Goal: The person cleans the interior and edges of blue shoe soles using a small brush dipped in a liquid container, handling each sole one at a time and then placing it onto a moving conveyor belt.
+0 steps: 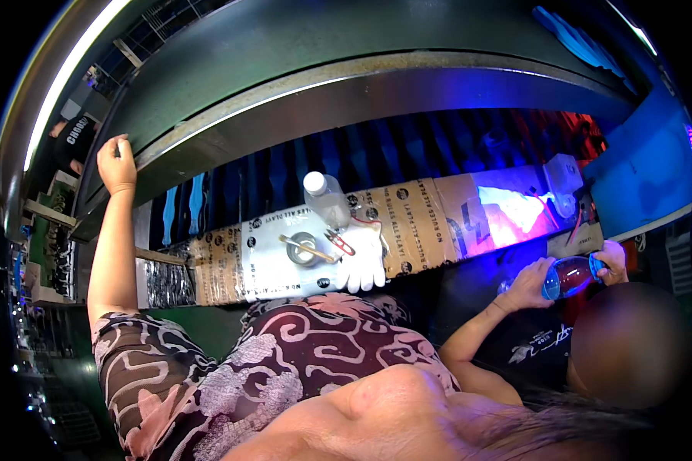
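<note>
My left arm reaches up along the left side, and my left hand (117, 164) is beside the corner of the green-topped bench (307, 46). Its fingers are curled in; whether anything is inside them is hidden. My right hand is out of view. On a cardboard-covered ledge (419, 223) before me stands a clear bottle (327, 206) with a white cap. Near it are a round grey bowl-like item (306, 258) with a stick across it, small red-handled snips (340, 243) and white gloves (363, 257).
At right a co-worker holds a clear, blue-ended container (569, 276) in both hands. Blue strips (195, 203) hang under the bench's metal edge. A large blue panel (642, 173) and brightly lit white material (511, 215) are at right. Another person (69, 137) is at far left.
</note>
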`<state>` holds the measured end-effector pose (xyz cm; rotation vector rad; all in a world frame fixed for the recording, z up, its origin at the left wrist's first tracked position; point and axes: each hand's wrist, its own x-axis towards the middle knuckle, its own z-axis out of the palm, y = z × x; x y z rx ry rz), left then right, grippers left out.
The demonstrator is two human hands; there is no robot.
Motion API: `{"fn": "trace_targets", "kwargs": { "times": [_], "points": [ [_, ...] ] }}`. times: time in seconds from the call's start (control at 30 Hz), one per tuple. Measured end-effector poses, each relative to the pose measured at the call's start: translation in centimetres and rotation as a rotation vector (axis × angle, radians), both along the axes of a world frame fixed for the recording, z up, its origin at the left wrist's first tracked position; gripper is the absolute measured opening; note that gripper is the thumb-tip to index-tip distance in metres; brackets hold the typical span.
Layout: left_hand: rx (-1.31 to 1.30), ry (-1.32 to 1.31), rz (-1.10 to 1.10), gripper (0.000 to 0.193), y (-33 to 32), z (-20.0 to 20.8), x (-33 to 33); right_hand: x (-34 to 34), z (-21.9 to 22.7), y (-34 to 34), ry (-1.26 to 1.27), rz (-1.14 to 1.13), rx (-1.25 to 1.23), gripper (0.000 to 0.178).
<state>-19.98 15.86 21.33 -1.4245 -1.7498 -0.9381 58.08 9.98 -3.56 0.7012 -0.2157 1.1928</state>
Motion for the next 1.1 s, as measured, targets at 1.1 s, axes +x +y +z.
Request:
{"fn": "trace_targets", "kwargs": {
  "times": [1.1],
  "points": [
    [-0.143, -0.182, -0.176, 0.027, 0.8, 1.6, 6.3, 7.9, -6.3, -2.0, -0.582, -0.192, -0.086, 0.101]
  ]
}}
